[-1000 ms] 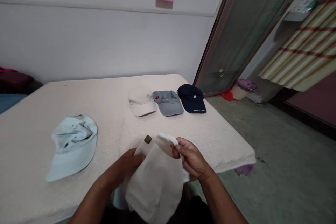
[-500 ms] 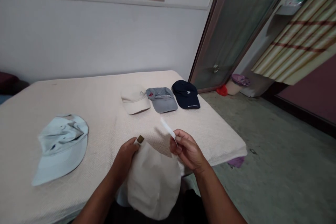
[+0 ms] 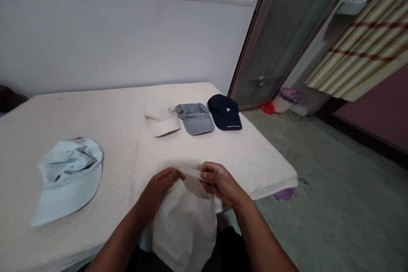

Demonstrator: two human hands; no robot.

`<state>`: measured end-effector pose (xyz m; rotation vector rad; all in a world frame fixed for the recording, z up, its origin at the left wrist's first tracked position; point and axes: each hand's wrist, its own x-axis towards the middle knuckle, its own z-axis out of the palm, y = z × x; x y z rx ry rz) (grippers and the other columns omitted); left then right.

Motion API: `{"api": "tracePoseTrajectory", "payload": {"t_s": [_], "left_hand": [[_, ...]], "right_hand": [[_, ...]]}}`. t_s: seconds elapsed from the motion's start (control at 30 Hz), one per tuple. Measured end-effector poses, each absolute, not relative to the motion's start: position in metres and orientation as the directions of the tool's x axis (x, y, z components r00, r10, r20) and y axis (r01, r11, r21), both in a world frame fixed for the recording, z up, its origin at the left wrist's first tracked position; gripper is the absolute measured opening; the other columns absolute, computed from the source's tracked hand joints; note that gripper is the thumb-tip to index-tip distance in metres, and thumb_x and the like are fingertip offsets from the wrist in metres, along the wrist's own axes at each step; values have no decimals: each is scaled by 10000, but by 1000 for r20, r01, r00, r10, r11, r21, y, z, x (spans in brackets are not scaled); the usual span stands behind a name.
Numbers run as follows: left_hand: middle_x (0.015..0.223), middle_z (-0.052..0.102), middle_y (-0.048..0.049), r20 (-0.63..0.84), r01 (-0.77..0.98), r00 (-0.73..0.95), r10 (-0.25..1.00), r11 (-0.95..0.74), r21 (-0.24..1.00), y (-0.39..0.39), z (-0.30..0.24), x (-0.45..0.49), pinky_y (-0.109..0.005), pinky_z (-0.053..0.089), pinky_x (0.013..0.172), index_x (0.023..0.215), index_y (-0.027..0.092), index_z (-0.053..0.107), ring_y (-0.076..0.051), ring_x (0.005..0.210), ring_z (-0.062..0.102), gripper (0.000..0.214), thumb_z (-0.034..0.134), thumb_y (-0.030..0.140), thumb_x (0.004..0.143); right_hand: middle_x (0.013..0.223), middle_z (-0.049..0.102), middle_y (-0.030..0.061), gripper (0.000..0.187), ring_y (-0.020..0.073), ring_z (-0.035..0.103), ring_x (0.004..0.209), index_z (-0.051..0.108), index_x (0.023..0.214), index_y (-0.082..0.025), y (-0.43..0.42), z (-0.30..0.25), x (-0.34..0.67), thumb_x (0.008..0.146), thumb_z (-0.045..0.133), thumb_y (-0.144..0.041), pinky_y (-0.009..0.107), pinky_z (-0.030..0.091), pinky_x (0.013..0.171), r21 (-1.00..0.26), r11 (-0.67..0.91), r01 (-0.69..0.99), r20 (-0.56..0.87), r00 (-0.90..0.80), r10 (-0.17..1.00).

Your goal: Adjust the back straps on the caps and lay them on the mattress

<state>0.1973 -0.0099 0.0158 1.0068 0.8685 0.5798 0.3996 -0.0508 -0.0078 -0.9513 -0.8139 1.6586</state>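
An off-white cap is held over my lap, its back opening facing away from me. My left hand is closed on the cap's edge at the small brass-coloured buckle. Between thumb and fingers, my right hand pinches the cap's white strap. The strap spans the back opening, and its tip lies close by the buckle; whether it is inside the buckle I cannot tell. A light blue cap, its crown crumpled, rests on the bed to the left.
Farther back on the bed lie a cream cap, a grey cap and a navy cap in a row. A wall stands behind. To the right are the floor and a bin.
My right hand has brought the strap leftward and down, from sticking up free to lying across the opening by the buckle. My left fingers have moved over the buckle.
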Motion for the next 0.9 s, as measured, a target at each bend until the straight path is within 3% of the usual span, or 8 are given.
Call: {"api": "tracePoseTrajectory", "payload": {"t_s": [0.17, 0.5, 0.9], "left_hand": [[670, 606, 18, -354, -85, 575, 738, 484, 871, -11, 17, 199, -209, 374, 538, 818, 185, 642, -109, 568, 505, 172, 560, 335, 806], [704, 600, 7, -315, -136, 548, 775, 454, 881, -9, 12, 197, -211, 394, 566, 858, 177, 630, -117, 613, 514, 137, 558, 284, 811], [656, 552, 21, -435, 39, 608, 664, 522, 852, -16, 17, 193, -206, 347, 509, 790, 188, 591, -101, 536, 467, 206, 587, 394, 794]], "right_hand": [[494, 393, -73, 101, 43, 313, 410, 548, 705, -151, -50, -9, 399, 760, 605, -215, 198, 205, 415, -905, -253, -343, -207, -166, 964], [536, 409, -63, 130, 51, 334, 443, 544, 708, -156, -49, -12, 400, 768, 612, -250, 202, 227, 429, -939, -247, -238, -211, -167, 963], [544, 436, -54, 168, 59, 347, 463, 598, 776, -144, -51, -6, 395, 755, 646, -304, 203, 247, 449, -936, -290, -199, -237, -252, 938]]}}
